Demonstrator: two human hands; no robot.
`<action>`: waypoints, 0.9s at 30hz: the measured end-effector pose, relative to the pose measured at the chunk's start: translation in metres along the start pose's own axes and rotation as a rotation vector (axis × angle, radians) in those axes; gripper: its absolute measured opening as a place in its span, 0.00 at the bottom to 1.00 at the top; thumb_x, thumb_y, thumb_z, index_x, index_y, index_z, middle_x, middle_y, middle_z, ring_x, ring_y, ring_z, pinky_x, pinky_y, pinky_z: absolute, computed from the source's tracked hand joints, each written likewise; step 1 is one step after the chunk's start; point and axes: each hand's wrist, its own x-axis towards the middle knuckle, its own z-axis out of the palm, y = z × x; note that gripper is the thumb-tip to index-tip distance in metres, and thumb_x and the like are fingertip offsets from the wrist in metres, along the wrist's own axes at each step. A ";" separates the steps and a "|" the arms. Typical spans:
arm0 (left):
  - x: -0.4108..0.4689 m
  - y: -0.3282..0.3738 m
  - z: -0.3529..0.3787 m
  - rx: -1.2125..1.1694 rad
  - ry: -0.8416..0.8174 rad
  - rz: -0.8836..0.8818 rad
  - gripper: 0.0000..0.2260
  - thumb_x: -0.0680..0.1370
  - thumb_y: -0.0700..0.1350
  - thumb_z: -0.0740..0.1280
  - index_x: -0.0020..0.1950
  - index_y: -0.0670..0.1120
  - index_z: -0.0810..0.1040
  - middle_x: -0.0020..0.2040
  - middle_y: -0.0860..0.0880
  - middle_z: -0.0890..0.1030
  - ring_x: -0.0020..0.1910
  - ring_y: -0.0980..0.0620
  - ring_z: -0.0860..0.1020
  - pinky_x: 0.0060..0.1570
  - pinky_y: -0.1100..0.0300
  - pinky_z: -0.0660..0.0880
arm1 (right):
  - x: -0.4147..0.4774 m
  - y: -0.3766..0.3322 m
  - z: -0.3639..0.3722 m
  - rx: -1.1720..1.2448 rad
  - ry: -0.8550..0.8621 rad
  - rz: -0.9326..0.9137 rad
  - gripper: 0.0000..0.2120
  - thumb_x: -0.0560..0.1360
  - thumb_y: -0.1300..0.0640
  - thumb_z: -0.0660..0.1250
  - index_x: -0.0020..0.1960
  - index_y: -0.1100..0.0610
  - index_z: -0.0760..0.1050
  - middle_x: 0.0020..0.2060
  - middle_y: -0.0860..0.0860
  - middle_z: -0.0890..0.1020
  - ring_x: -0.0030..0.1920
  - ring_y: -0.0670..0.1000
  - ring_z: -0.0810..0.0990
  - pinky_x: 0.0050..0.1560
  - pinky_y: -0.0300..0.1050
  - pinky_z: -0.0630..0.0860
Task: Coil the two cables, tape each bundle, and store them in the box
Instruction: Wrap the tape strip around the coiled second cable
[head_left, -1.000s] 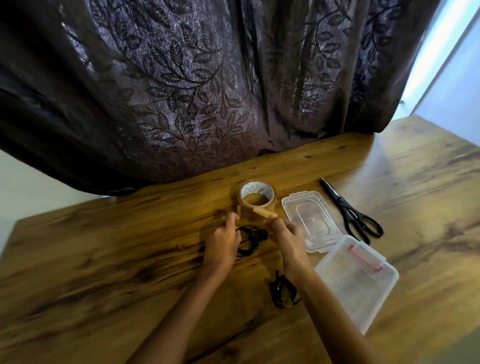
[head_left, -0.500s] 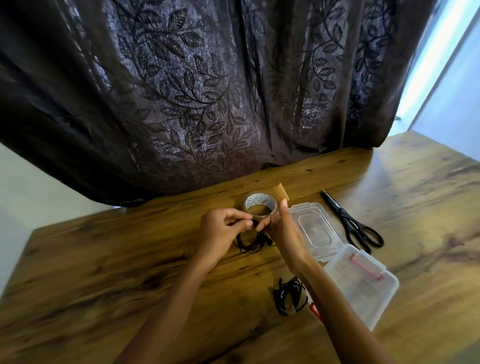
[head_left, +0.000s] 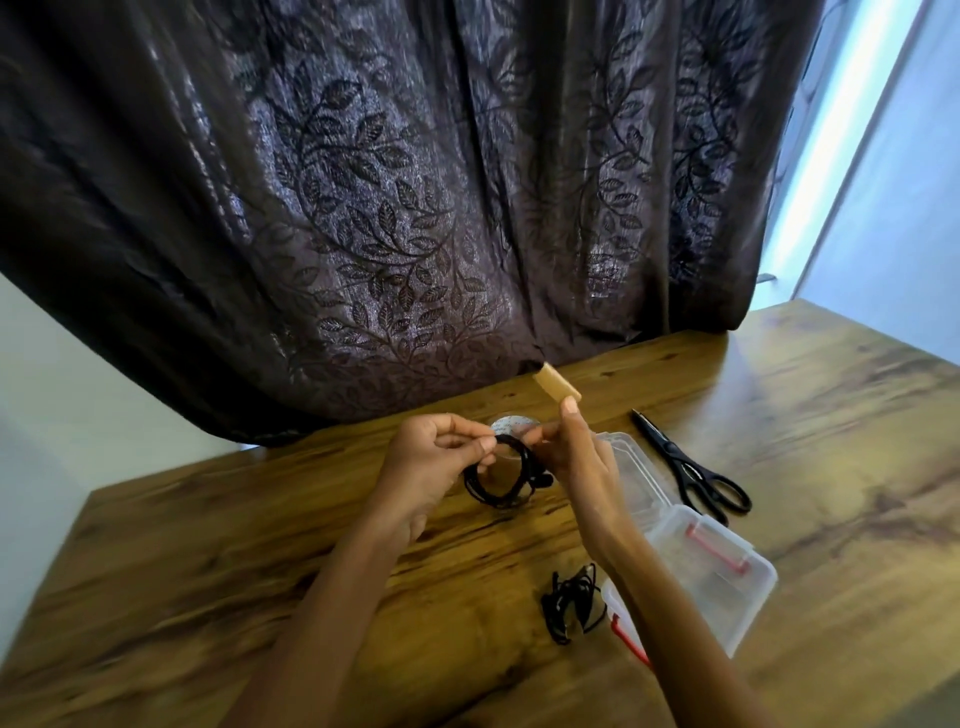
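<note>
Cables number two on the wooden table (head_left: 260, 571). Nearest the camera, the loose cable (head_left: 571, 605) lies in a black, untidy bundle just left of the single clear plastic box (head_left: 727, 597). The box stands open on the table's near right, with red latches at its ends. Whether tape binds that bundle cannot be told.

Farther in, at the table's centre, both bare hands hold the coiled cable (head_left: 498, 480), a thin black cord wound into a neat ring and lifted off the wood. The left hand (head_left: 431, 462) pinches the ring's top between thumb and fingertips. The right hand (head_left: 576, 457) curls in at the ring's right side and appears to grip it there. Its forefinger is raised, and one short tan tape strip (head_left: 557, 385) stands up from the tip.

Right of the hands lies the box's one clear lid (head_left: 631, 467), and beyond it one pair of black scissors (head_left: 691, 473), blades pointing away. One tape roll (head_left: 511, 423) shows behind the fingers, largely hidden. A dark leaf-patterned curtain (head_left: 389, 208) hangs at the table's far edge.
</note>
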 end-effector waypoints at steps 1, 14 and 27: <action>-0.002 0.003 0.001 -0.016 0.015 0.011 0.04 0.72 0.34 0.70 0.41 0.43 0.80 0.36 0.46 0.83 0.33 0.58 0.81 0.40 0.67 0.79 | -0.003 -0.002 0.000 -0.026 0.053 -0.072 0.21 0.74 0.42 0.56 0.40 0.57 0.79 0.40 0.54 0.83 0.44 0.52 0.82 0.46 0.41 0.76; -0.024 0.037 0.014 -0.113 -0.043 0.096 0.04 0.70 0.35 0.71 0.43 0.41 0.81 0.35 0.45 0.84 0.33 0.56 0.81 0.37 0.69 0.77 | -0.014 -0.008 -0.008 -0.889 0.529 -1.164 0.05 0.71 0.62 0.72 0.46 0.62 0.81 0.42 0.55 0.84 0.45 0.51 0.77 0.41 0.48 0.77; -0.030 0.042 0.012 -0.158 -0.067 0.127 0.04 0.71 0.35 0.70 0.42 0.42 0.81 0.34 0.49 0.84 0.34 0.56 0.82 0.39 0.68 0.78 | -0.021 -0.016 -0.008 -1.015 0.290 -1.165 0.11 0.73 0.56 0.68 0.51 0.61 0.81 0.48 0.54 0.84 0.49 0.52 0.79 0.47 0.47 0.78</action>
